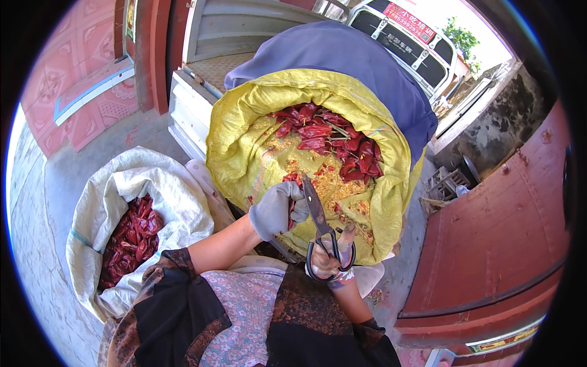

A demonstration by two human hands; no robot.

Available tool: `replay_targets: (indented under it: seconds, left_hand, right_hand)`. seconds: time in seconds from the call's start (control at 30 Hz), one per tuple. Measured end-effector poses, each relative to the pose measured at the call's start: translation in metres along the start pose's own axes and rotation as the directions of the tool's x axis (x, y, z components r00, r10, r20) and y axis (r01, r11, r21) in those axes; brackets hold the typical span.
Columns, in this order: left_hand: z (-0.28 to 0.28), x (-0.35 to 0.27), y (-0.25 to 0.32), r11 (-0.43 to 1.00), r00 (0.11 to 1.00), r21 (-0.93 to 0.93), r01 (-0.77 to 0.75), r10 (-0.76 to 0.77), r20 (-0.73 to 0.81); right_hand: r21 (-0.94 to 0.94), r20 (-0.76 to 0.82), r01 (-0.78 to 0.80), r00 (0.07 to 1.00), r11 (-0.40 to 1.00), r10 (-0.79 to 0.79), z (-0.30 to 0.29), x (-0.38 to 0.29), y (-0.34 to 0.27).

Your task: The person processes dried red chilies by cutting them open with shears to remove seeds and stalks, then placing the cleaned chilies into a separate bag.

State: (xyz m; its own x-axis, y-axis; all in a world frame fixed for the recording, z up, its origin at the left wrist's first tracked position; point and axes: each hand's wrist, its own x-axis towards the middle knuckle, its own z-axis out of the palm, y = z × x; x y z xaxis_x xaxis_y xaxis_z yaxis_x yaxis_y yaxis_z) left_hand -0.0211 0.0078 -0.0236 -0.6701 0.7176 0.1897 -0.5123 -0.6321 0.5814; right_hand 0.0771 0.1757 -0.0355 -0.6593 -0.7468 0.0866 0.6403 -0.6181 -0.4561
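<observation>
My left hand [279, 211], in a grey knit glove, is closed around a dried red chili pepper [291, 216], which shows in part between the fingers. My right hand [326, 260] grips black-handled scissors [316, 208] by the loops, the dark blades pointing up beside the left fingers. Both hands are over the front of a yellow woven sack [247, 169] with its mouth rolled back. Dried red chilies [321, 133] with stems are heaped at its far side. Pale yellow chili seeds [337, 188] and red scraps lie scattered on the nearer fabric.
Left of me, a white woven sack [179, 192] holds dark red chilies [133, 238]. Purple-blue cloth [321, 50] covers the bulk behind the yellow sack. A white truck bed [229, 36] stands beyond. A red metal door [495, 215] is at the right, near a crate [447, 186].
</observation>
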Motion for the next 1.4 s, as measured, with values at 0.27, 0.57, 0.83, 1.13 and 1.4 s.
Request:
replay_targets:
  seconds: [0.27, 0.57, 0.83, 1.13, 1.4]
  left_hand:
    - [0.017, -0.006, 0.003, 0.961, 0.975, -0.227, 0.158, -0.189, -0.119]
    - [-0.019, -0.001, -0.016, 0.995, 0.995, -0.104, 0.012, -0.021, -0.093]
    - [0.000, -0.005, 0.000, 0.998, 0.988, 0.041, -0.038, 0.044, -0.150]
    - [0.006, -0.009, 0.001, 0.964, 0.975, 0.240, -0.118, 0.158, -0.155]
    - [0.005, -0.014, 0.000, 0.963, 0.983, 0.260, -0.065, 0.107, -0.149]
  right_hand:
    - [0.163, -0.083, 0.043, 0.996, 0.986, -0.029, -0.003, 0.002, 0.019]
    - [-0.630, -0.328, -0.049, 0.921, 0.775, -0.208, 0.025, -0.012, -0.003]
    - [-0.867, -0.393, -0.492, 0.771, -0.076, -0.501, 0.065, -0.021, -0.032]
    - [-0.206, -0.196, -0.731, 0.682, -0.650, -0.705, 0.069, 0.004, -0.035]
    - [-0.331, -0.108, -0.661, 0.736, -0.674, -0.668, 0.080, 0.005, -0.037]
